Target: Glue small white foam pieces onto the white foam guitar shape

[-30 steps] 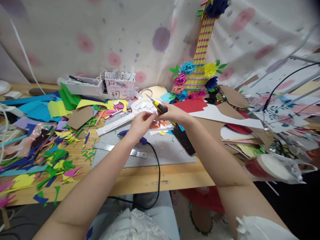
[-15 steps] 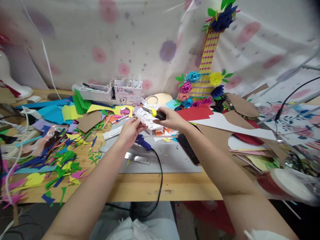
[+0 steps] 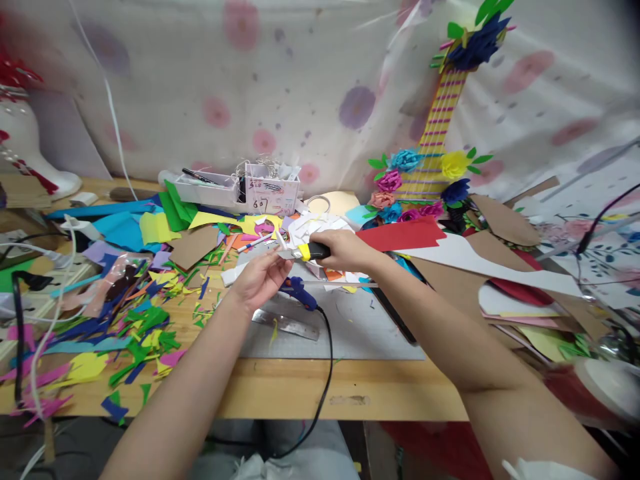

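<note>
My right hand [image 3: 347, 250] is closed around the black and yellow handle of a utility knife [image 3: 316, 251], its blade pointing left. The blade reaches the fingertips of my left hand [image 3: 263, 277], which pinch a small white paper piece [image 3: 280, 239]; its lower part is hidden by the fingers. Behind the knife lies a heap of white paper scraps [image 3: 317, 225]. Just below my hands a blue glue gun [image 3: 300, 292] rests on the grey cutting mat [image 3: 355, 333]. A metal ruler [image 3: 286, 325] lies in front of the glue gun.
Coloured paper scraps [image 3: 150, 327] cover the left side of the table. A white box [image 3: 273, 190] stands at the back. A paper-flowered guitar [image 3: 440, 133] leans against the curtain. A dark phone [image 3: 397, 317] and cardboard pieces [image 3: 445, 280] lie right. The glue gun's black cord [image 3: 330, 373] hangs over the front edge.
The view has shifted left, so the scene sits further right. The knife has come down and towards the left fingertips, its blade now beside them. The white paper in my left hand shows less.
</note>
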### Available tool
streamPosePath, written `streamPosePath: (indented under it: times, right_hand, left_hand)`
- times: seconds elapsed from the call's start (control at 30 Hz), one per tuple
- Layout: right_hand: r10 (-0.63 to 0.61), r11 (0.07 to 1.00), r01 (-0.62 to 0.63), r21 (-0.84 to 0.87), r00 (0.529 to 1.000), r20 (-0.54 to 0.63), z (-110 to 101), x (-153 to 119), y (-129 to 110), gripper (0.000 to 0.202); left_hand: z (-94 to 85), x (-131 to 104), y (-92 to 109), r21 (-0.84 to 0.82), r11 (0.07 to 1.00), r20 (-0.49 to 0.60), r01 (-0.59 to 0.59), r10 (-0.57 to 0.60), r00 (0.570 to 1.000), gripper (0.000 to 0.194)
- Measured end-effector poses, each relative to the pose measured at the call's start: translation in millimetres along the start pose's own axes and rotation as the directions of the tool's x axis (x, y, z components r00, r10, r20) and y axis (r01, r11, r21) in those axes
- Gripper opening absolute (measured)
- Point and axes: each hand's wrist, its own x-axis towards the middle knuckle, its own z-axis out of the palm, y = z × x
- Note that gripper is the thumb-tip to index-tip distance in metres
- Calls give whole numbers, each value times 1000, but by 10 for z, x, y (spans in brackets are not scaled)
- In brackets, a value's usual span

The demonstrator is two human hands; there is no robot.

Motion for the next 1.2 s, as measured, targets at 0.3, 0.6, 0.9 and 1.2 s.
streamPosePath:
  times: [0.3,0.6,0.9,1.2]
  right_hand:
    - [-41,999,40,19,999,23,-29,47,134,9]
    - [-50,999,51,8,995,-92,158,-39,223,6]
    - [-58,996,65,61,992,-116,136,-180,441,7]
    - [-43,992,51,112,996,-74,153,-217,566,4]
  left_hand:
    - [110,127,-84,56,998,82,-4,-1,997,18]
    - [224,49,-238,44,997,11,-65,64,998,22]
    - [390,55,-376,106,992,-41,-61,66,997,24]
    - [415,49,-469,74,997,-24,-21,23,999,19]
